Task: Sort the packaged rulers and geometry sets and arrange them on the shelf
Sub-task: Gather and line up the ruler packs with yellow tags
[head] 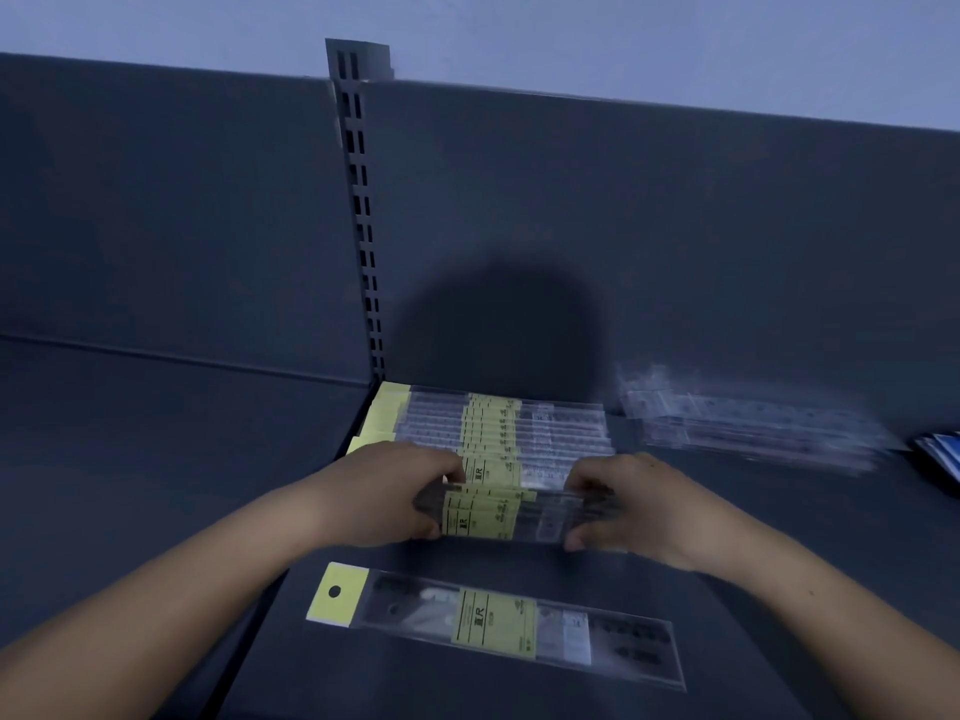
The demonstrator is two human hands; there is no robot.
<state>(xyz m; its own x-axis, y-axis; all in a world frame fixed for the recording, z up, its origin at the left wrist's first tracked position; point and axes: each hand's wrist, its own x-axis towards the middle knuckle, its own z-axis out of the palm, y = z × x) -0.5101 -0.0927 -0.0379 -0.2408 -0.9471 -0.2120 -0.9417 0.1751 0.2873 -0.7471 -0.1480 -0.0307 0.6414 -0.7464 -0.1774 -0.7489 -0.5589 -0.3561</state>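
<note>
Left hand (384,493) and right hand (626,506) pinch flat, clear-sleeved, yellow-labelled ruler packs (498,514) between fingers.

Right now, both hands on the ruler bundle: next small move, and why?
Probably set the bundle down against the yellow-label row: the left hand and right hand grip its ends just in front of that row, and the labels match. The single ruler lying nearer could follow.
</note>
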